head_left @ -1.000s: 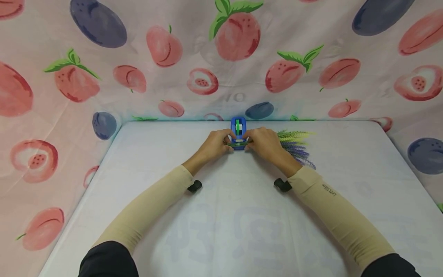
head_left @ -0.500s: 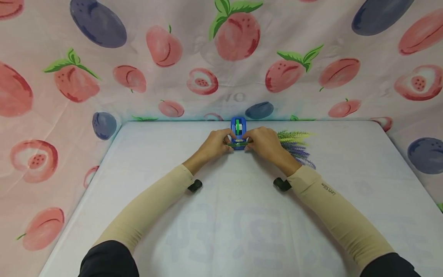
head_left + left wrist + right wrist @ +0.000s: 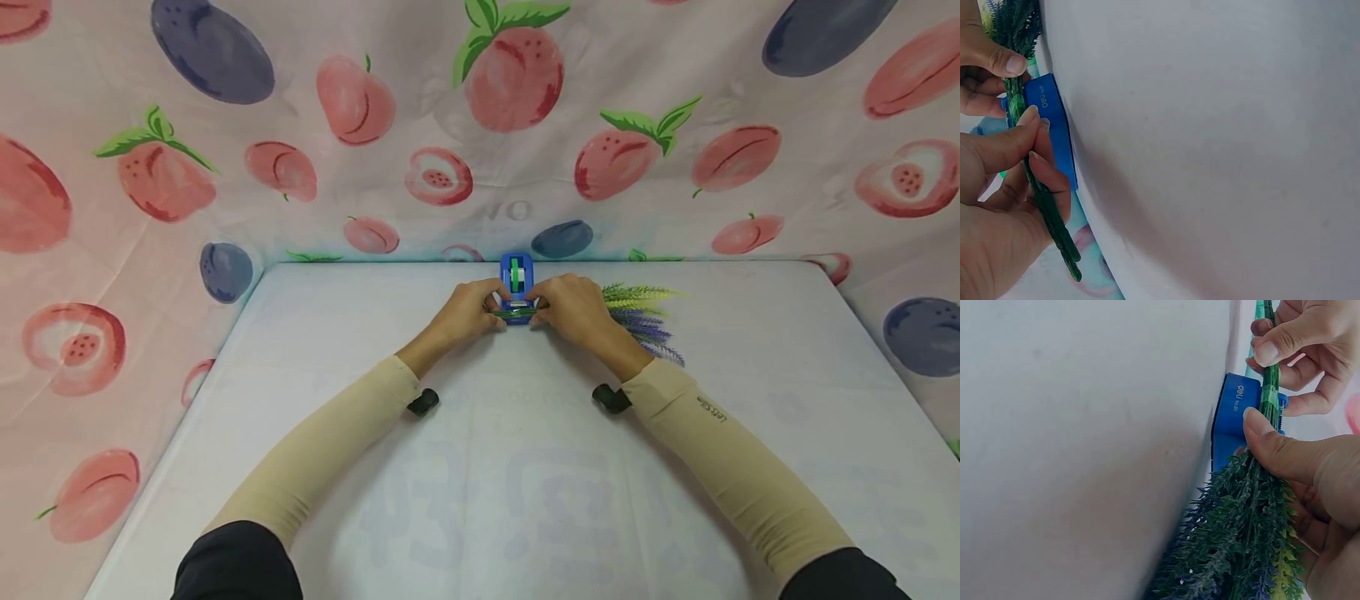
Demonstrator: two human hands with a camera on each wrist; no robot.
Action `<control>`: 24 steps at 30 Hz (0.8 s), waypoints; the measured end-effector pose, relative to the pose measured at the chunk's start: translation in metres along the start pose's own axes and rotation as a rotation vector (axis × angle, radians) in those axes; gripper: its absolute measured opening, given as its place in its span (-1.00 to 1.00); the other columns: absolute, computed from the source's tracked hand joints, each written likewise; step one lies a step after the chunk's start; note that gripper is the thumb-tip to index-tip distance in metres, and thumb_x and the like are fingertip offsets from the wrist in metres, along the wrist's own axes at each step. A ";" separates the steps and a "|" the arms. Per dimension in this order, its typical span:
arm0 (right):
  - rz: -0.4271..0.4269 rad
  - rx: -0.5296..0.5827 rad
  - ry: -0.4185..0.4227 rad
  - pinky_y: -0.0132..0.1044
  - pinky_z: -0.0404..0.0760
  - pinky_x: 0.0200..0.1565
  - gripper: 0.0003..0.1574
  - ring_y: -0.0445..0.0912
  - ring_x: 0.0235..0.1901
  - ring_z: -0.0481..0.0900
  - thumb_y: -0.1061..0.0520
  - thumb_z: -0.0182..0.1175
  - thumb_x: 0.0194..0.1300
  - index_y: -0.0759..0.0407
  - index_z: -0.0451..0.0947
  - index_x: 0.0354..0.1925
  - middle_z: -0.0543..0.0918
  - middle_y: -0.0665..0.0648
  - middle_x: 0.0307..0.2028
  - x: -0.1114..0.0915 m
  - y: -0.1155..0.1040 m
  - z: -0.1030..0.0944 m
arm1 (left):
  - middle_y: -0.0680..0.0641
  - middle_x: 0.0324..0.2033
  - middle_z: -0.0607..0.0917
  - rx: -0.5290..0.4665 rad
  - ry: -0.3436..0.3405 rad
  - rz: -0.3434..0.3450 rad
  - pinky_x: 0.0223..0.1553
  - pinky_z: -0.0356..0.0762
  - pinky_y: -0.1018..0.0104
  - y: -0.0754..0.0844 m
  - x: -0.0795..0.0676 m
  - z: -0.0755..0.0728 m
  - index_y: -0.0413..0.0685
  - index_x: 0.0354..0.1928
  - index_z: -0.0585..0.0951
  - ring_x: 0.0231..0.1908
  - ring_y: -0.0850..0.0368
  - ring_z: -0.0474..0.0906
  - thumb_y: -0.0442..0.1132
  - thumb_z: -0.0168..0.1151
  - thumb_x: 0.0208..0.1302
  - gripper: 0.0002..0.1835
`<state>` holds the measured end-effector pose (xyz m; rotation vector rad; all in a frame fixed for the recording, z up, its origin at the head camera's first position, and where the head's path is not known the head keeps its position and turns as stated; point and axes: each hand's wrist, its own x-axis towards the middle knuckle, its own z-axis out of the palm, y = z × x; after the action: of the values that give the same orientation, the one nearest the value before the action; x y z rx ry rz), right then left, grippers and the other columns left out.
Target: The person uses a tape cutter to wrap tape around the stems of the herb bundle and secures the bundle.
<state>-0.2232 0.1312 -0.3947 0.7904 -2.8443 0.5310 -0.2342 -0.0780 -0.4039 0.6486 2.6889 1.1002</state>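
Observation:
A bunch of artificial lavender-like flowers (image 3: pixel 647 321), with purple and yellow spikes, lies sideways across the front of a blue tape dispenser (image 3: pixel 1232 406). My left hand (image 3: pixel 467 315) pinches the green stems (image 3: pixel 1054 219) between thumb and fingers, and the stem ends stick out below that hand in the left wrist view. My right hand (image 3: pixel 579 310) grips the bunch just under the leafy heads. Between the two hands, a band of light green tape (image 3: pixel 1269 395) wraps the stems, right by the dispenser's toothed edge. A green roll (image 3: pixel 514 273) sits in the dispenser.
The dispenser stands near the far edge of a white-covered table (image 3: pixel 480 467). Behind the table hangs a fruit-print cloth (image 3: pixel 480 179). Dark wrist cameras (image 3: pixel 424 402) sit beneath both forearms, close over the table.
Almost nothing differs. Both hands keep their hold on the stems in front of the dispenser, with only a very slight shift of the forearms.

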 end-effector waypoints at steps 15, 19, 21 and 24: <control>-0.003 -0.005 -0.030 -0.12 0.68 -0.36 -0.58 -0.04 -0.33 0.74 0.07 0.56 0.09 0.12 0.79 -0.05 0.81 0.11 -0.30 0.003 -0.001 -0.002 | -0.08 -0.33 0.73 -0.015 -0.001 -0.009 -0.10 0.59 0.17 -0.003 0.000 0.001 -0.06 -0.04 0.66 -0.28 0.08 0.64 -0.48 0.42 0.19 -0.68; 0.009 0.060 -0.048 -0.13 0.67 -0.35 -0.58 -0.06 -0.34 0.74 0.09 0.56 0.09 0.14 0.78 -0.04 0.81 0.11 -0.32 0.003 0.003 -0.002 | -0.08 -0.34 0.73 -0.017 -0.008 -0.008 -0.12 0.58 0.19 -0.002 0.001 0.000 -0.06 -0.04 0.66 -0.29 0.08 0.64 -0.47 0.42 0.19 -0.68; 0.005 0.085 -0.052 -0.14 0.66 -0.36 -0.57 -0.07 -0.37 0.74 0.09 0.57 0.08 0.15 0.78 -0.05 0.81 0.11 -0.34 0.004 0.005 -0.002 | -0.09 -0.34 0.73 -0.016 -0.011 -0.003 -0.14 0.57 0.19 -0.002 0.001 -0.001 -0.06 -0.04 0.66 -0.30 0.07 0.63 -0.47 0.42 0.19 -0.68; -0.001 0.107 -0.050 -0.15 0.64 -0.39 -0.58 -0.08 -0.40 0.72 0.10 0.57 0.07 0.16 0.78 -0.07 0.80 0.10 -0.37 0.004 0.007 -0.002 | -0.10 -0.34 0.72 -0.015 -0.011 0.002 -0.16 0.56 0.20 -0.002 0.001 0.000 -0.07 -0.04 0.65 -0.31 0.07 0.62 -0.47 0.42 0.19 -0.68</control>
<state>-0.2302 0.1353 -0.3940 0.8337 -2.8810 0.6770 -0.2360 -0.0787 -0.4049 0.6532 2.6681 1.1133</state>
